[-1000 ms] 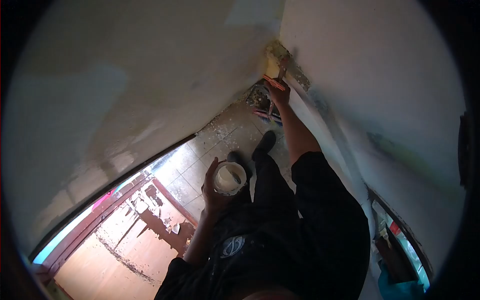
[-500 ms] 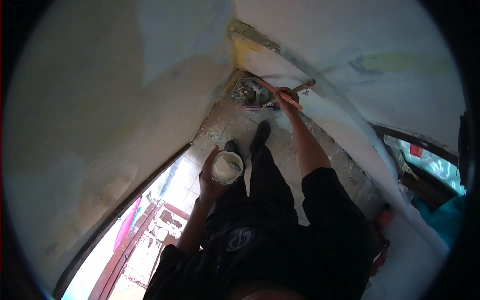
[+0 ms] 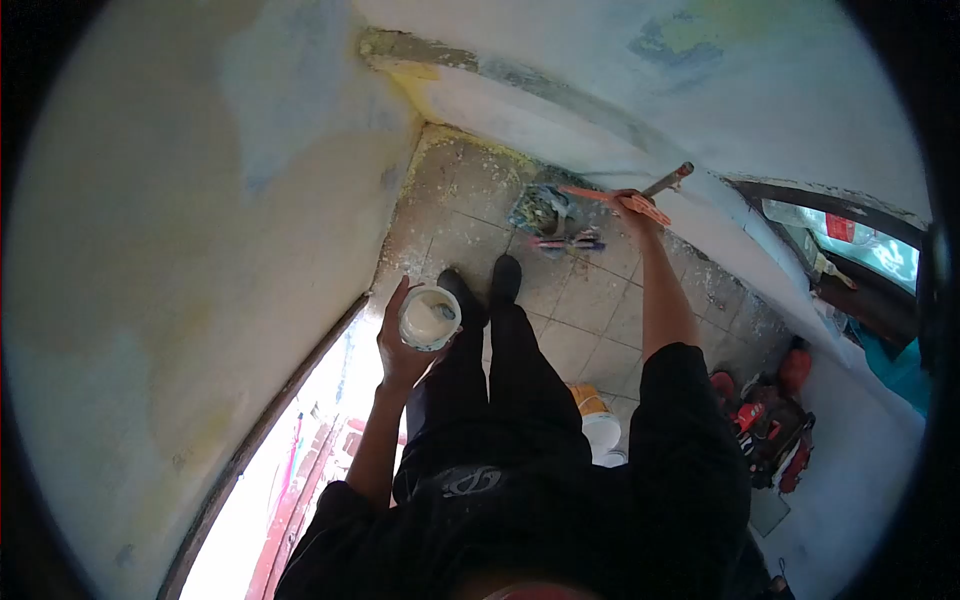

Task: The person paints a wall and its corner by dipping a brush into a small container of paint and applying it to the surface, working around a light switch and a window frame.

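My left hand (image 3: 397, 345) is wrapped round a white tub (image 3: 430, 318) with pale material inside. On the right, my right hand (image 3: 632, 208) grips an orange-red handled tool (image 3: 651, 209), whose long thin part points left. A brownish stick or roller-like piece (image 3: 668, 180) sticks out beyond the same hand, up and to the right; where it is held is hidden. Below and left of that hand, a crumpled plastic bag (image 3: 541, 210) lies on the tiled floor, beside some brushes or slim tools (image 3: 568, 242).
Patchy walls (image 3: 250, 200) meet in a corner ahead. A yellow and white bucket (image 3: 597, 418) stands by my right leg. Red and black gear (image 3: 775, 425) lies at the right wall. At right is a window opening (image 3: 850, 245); a bright doorway (image 3: 300, 450) is at lower left.
The view has shifted, bringing the bucket and red gear into sight. My right hand and its tool have moved right, away from the bag. My left hand still holds the tub.
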The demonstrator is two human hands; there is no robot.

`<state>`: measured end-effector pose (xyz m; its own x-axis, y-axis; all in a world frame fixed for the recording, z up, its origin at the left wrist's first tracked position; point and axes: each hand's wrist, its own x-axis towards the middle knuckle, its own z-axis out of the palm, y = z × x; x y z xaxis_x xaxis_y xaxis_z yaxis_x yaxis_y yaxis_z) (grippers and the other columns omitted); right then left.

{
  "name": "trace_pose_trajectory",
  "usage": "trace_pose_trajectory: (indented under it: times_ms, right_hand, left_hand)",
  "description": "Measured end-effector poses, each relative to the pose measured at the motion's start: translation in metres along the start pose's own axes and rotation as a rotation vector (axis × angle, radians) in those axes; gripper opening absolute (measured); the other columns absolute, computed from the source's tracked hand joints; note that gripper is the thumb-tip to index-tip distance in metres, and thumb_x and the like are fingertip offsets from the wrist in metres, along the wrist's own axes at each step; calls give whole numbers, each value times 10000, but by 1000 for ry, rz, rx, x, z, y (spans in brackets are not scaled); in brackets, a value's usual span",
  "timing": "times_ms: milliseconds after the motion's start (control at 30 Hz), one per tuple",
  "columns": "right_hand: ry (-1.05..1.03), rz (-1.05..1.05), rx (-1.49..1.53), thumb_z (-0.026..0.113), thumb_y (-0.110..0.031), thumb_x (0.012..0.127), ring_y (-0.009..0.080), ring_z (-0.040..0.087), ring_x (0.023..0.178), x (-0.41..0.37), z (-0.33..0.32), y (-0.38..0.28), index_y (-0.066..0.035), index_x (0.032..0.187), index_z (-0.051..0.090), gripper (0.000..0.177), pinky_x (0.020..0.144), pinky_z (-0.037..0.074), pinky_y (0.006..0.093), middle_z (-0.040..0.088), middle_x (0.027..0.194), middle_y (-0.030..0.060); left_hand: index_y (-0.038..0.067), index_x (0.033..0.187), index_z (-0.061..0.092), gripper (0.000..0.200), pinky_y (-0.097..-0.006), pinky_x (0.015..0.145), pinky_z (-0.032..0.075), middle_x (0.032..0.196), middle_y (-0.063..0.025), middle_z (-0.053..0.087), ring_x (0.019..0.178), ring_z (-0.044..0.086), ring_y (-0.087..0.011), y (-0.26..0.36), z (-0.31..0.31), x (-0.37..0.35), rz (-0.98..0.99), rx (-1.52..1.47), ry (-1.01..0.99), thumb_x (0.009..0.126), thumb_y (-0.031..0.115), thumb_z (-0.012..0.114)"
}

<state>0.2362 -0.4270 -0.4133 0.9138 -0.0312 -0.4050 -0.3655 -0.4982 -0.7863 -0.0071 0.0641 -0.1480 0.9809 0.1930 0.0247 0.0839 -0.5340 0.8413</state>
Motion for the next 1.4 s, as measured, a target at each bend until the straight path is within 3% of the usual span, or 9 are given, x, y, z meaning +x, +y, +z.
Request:
trace_pose_trajectory:
  times_ms: [100,300,367,500,667,900,1033,1100,1400]
  right_hand:
    - [31,80,487,849,-253,983,192,778,960,-3,-26,36,-108,1136,802,216,874,673,402,812,1050,34]
    - [189,161,199,872,-150,954,164,734,946,-23,-36,6,1,1153,754,276,839,617,294,791,1095,60]
    - [255,-122,169,901,-394,929,125,723,907,-18,-30,33,-95,1164,790,396,773,597,337,786,1022,5]
    - [159,-57,413,944,-422,875,147,730,948,-5,-23,68,-71,1230,756,534,858,601,355,777,1077,37]
    - [302,23,-42,967,-419,846,212,685,1215,-39,-14,43,-31,1492,578,847,1011,575,406,693,1365,114]
    - [508,301,92,940,-374,877,258,624,1345,-101,20,35,-72,1594,485,901,1048,573,475,523,1606,158]
    - [278,511,269,800,-278,1006,191,677,1206,-155,69,8,-80,1511,591,582,913,611,406,694,1381,76]
    - [151,404,308,781,-220,1014,152,703,1052,-179,114,-22,-90,1413,681,431,770,606,313,746,1174,39]
    - [-323,-192,289,871,-203,929,126,611,932,-137,278,-136,-125,1437,676,550,795,497,312,635,1003,15]
  left_hand:
    - [13,1612,442,1144,-422,1028,620,1326,-174,738,1183,752,-301,-4,19,9,17,-5,-15,675,222,1065]
    - [9,1613,431,1175,-428,1035,613,1319,-177,734,1197,739,-302,-7,46,22,9,22,-80,662,260,1074]
    - [11,1613,431,1165,-424,1033,619,1327,-175,738,1200,748,-301,-5,53,29,25,11,-85,664,230,1070]
    - [11,1613,431,1166,-421,1038,616,1332,-168,735,1204,746,-298,-6,57,34,21,-2,-97,664,232,1071]
    - [17,1621,420,1172,-417,1048,611,1342,-163,731,1212,742,-296,-8,57,41,-1,8,-95,668,229,1069]
    - [54,1628,429,1161,-420,1060,609,1355,-158,727,1225,736,-304,-36,54,54,14,-71,-52,666,191,1064]
    - [63,1633,428,1161,-429,1066,607,1365,-163,722,1235,731,-312,-81,55,57,-34,-118,-117,661,163,1056]
    - [58,1646,399,1180,-426,1069,601,1364,-157,714,1237,723,-302,-104,62,59,-42,-104,-136,678,207,1057]
    - [89,1686,332,1223,-428,1075,595,1402,-139,695,1257,715,-293,-240,131,94,-80,-155,-136,699,211,1043]
